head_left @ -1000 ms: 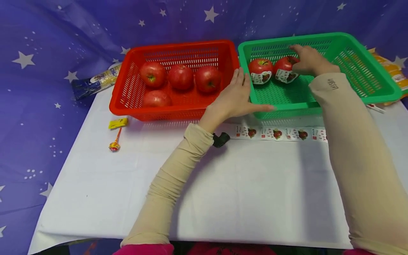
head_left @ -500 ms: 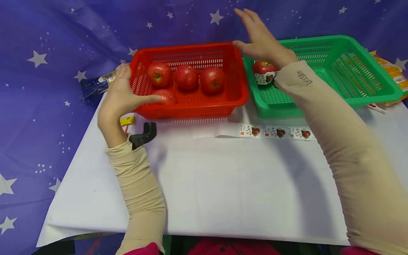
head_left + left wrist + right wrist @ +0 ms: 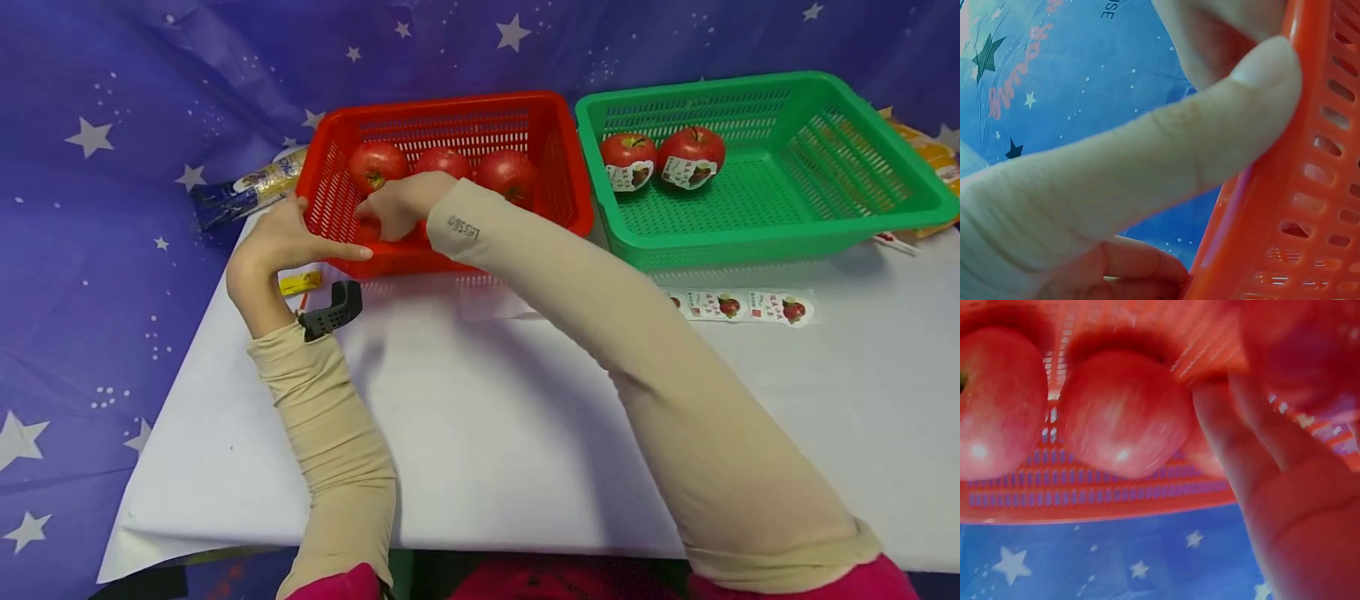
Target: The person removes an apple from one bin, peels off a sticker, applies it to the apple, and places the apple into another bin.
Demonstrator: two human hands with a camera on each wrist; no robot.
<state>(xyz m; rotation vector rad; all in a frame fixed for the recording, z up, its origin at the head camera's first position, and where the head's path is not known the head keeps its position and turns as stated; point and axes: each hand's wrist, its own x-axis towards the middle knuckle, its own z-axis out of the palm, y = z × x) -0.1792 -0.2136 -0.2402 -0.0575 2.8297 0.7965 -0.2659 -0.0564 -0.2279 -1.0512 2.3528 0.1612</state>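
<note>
My left hand point(image 3: 272, 242) rests at the left front corner of a red plastic basket point(image 3: 450, 106), its straight thumb along the front rim. In the left wrist view that thumb point(image 3: 1147, 140) lies against the red rim, and other fingertips point(image 3: 1154, 259) meet the rim lower down. Inside the basket, my right hand point(image 3: 401, 202) reaches down at the front-left apple point(image 3: 367, 230), which it largely covers. From the right wrist, its fingers point(image 3: 1254, 447) look nearly straight beside the blurred apple point(image 3: 1307, 359). Three more red apples, among them one at the right point(image 3: 507, 175), sit behind.
A green basket point(image 3: 780, 242) on the right holds two apples point(image 3: 692, 158) with white labels. In front lies a strip of apple stickers point(image 3: 750, 306), partly hidden by my right arm. A yellow item point(image 3: 300, 283) and a blue-and-gold packet point(image 3: 247, 187) are at the left.
My left hand moved from between the baskets to the red basket's left corner. My right hand left the labelled apples in the green basket and crossed left into the red basket.
</note>
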